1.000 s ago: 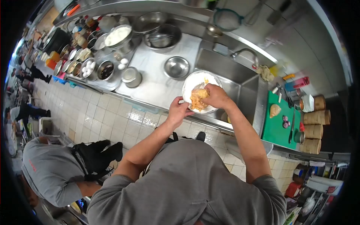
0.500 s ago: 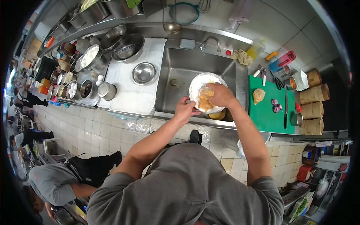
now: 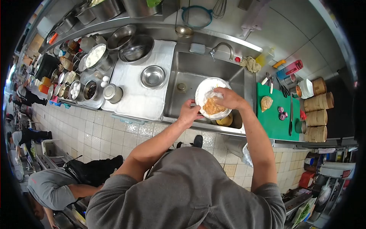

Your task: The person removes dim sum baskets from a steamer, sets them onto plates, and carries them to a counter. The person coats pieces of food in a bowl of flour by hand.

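Note:
Over the front right part of the sink, a round bowl point(image 3: 198, 89) holds white powder and an orange-brown piece of food, which looks like marinated meat point(image 3: 213, 108). My left hand point(image 3: 189, 113) grips the bowl's left rim, thumb on top and fingers beneath. Inside the bowl, my right hand point(image 3: 231, 100) has its fingers bent onto the upper edge of the meat, where white powder clings. Its fingertips are partly hidden. Below the bowl, a yellowish round thing point(image 3: 225, 120) shows in the sink, partly covered.
Right of the steel sink point(image 3: 183, 68) lies a green cutting board point(image 3: 267, 124) with a knife point(image 3: 291, 114), another food piece point(image 3: 266, 103) and cut onion. Steel bowls point(image 3: 153, 76) stand on a white cloth point(image 3: 141, 101) to the left. Another person point(image 3: 57, 187) is at lower left.
The view has shifted slightly, so the counter sits further right in the picture. My right hand's fingers have moved to the meat's upper edge, and more powder shows there. My left hand keeps the rim.

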Tool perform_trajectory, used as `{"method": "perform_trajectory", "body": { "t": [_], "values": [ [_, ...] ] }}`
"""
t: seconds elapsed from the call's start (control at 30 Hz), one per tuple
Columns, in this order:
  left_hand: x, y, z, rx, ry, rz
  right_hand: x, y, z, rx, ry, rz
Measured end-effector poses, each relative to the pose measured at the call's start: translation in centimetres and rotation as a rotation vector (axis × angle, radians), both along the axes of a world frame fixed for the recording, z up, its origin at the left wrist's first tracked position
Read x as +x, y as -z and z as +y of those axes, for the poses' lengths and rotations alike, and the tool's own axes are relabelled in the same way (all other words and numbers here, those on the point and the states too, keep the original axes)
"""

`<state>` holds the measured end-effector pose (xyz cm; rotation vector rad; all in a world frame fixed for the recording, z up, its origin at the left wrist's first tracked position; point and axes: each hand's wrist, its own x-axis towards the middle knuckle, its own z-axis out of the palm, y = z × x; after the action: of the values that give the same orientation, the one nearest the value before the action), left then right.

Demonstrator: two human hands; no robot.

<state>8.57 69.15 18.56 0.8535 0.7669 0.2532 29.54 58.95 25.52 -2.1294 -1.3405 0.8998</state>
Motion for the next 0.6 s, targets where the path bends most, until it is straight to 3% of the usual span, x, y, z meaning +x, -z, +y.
{"method": "perform_trajectory", "body": {
  "t": [0.07, 0.2, 0.3, 0.37, 0.47, 0.6],
  "values": [
    [-0.3, 0.3, 0.5, 0.002, 0.015, -0.017, -0.4, 0.1, 0.9, -0.112, -0.162, -0.339],
    [-1.2, 1.1, 0.8, -0.051, 0.012, -0.032, -0.5, -0.5, 1.5, -0.062, -0.134, -0.37],
    [-1.6, 1.2, 1.4, -0.087, -0.008, -0.037, 0.0, -2.1, 1.5, -0.073, -0.062, -0.204],
    [-2.0, 1.1, 1.4, -0.121, -0.016, -0.035, 0.4, -1.8, 1.3, 0.172, -0.002, -0.042],
    [-2.0, 0.8, 1.6, -0.116, -0.025, -0.062, -0.5, -4.2, 1.3, 0.133, 0.104, 0.181],
    [-2.0, 0.3, 1.4, -0.109, -0.037, -0.064, 0.2, -4.3, 1.0, 0.229, 0.167, 0.248]
  ]
}}
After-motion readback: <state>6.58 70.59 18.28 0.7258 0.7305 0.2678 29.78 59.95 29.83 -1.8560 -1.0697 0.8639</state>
